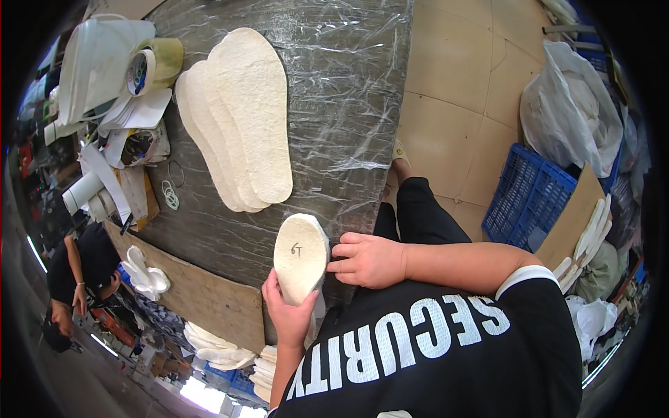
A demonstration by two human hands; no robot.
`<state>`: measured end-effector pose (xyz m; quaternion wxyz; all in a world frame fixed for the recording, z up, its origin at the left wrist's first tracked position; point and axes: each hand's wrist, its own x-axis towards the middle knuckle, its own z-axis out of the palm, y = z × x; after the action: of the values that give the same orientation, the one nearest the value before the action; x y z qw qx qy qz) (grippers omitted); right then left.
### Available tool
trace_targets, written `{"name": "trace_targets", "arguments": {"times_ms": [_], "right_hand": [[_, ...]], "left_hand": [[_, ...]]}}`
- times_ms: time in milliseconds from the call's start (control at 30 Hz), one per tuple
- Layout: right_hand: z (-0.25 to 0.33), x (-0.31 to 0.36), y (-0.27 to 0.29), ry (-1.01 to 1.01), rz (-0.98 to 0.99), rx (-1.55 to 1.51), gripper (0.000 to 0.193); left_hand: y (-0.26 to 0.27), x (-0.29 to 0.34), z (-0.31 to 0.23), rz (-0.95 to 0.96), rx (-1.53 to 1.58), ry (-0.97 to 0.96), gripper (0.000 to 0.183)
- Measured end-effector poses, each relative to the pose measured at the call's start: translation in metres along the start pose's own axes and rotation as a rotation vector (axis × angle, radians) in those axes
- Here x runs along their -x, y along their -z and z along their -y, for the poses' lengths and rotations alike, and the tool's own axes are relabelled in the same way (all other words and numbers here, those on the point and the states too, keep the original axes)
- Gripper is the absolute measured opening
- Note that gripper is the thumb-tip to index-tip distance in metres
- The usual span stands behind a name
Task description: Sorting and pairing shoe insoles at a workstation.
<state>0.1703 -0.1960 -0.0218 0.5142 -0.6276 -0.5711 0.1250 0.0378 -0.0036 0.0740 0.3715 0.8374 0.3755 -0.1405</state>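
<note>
My left hand (288, 313) is closed around the lower end of a small stack of cream fleecy insoles (301, 254), held at the table's near edge. A handwritten dark mark shows on the top one. My right hand (369, 260) is beside the stack's right edge, its loosely bent fingers pointing at it; the fingertips touch or nearly touch that edge. Farther up, several larger cream insoles (251, 104) lie fanned out, overlapping, on the plastic-wrapped dark table (348, 90).
At the table's left are a white bucket (94, 70), a tape roll (143, 73), papers (136, 111) and rubber bands (169, 195). Blue crates (526, 195) and a white plastic bag (568, 104) stand on the right. Another person (77, 279) is at the far left.
</note>
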Motion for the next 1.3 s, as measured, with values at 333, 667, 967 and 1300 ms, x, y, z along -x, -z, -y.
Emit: {"name": "trace_targets", "arguments": {"times_ms": [333, 667, 967, 1300], "right_hand": [[-0.003, 0.000, -0.002, 0.031, -0.009, -0.044, 0.017], [-0.004, 0.000, 0.001, 0.028, 0.001, -0.067, 0.017], [0.001, -0.017, 0.034, -0.130, -0.010, 0.104, 0.022], [-0.015, -0.051, 0.052, -0.326, 0.235, 0.099, 0.071]], "left_hand": [[-0.005, 0.001, -0.009, -0.002, -0.093, -0.012, 0.091], [-0.007, 0.000, -0.021, 0.004, -0.229, -0.037, 0.094], [-0.012, 0.007, -0.024, -0.047, -0.250, -0.102, 0.097], [-0.028, 0.021, -0.006, -0.126, -0.265, -0.282, 0.093]]}}
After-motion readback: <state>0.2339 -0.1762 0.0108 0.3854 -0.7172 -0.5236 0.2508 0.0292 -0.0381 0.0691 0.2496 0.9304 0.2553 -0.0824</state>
